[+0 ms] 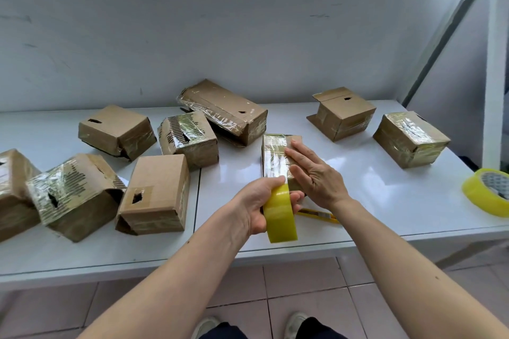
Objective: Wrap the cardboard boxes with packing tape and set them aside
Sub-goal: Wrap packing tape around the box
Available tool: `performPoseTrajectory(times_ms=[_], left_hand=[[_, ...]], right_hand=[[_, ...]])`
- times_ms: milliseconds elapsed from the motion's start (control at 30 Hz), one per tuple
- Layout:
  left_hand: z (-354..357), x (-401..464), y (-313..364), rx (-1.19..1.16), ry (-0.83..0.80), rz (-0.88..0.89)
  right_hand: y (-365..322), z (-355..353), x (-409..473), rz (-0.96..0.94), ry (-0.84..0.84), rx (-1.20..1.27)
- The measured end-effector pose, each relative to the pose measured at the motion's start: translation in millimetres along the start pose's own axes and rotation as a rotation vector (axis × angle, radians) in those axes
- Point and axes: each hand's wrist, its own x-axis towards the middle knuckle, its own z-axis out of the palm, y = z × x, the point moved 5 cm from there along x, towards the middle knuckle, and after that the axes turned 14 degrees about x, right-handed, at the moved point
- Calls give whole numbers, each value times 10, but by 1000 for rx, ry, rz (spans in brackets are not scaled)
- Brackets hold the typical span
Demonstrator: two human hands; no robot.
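A person stands at a white table [358, 201], both bare arms reaching forward. Their left hand [261, 202] grips a roll of yellow packing tape [280, 215], fingers curled round it, the roll standing on edge. Just ahead of that hand lies a small cardboard box [275, 157], its top already shiny with tape. The right hand [314, 173] lies flat on this box, fingers straight and pressing down on its right side.

Just behind the right wrist, a yellow utility knife [319, 215] lies on the table. Far to the right of the right hand, a second roll of yellow tape [487, 195] rests at the table's edge. Beyond the right hand sit two taped boxes [410, 139]. To the left of the left hand is a cluster of other boxes [157, 192], some wrapped, some torn.
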Motion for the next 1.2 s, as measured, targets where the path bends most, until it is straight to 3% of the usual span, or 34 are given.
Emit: performPoseTrajectory(times_ms=[367, 667, 867, 1000, 1100, 1200], left_hand=[[-58, 177, -188, -35, 10, -47], [-36, 146, 25, -75, -5, 68], [8, 4, 438, -134, -129, 163], [-7, -8, 245, -117, -148, 59], [-57, 103, 76, -79, -86, -7], [-128, 193, 123, -24, 37, 74]], right_hand=[[4, 39, 17, 6, 77, 11], [-186, -35, 281, -76, 312, 19], [-271, -179, 607, 118, 282, 13], [-342, -208, 693, 173, 259, 30], [-353, -212, 729, 200, 236, 21], [-328, -195, 781, 244, 210, 15]])
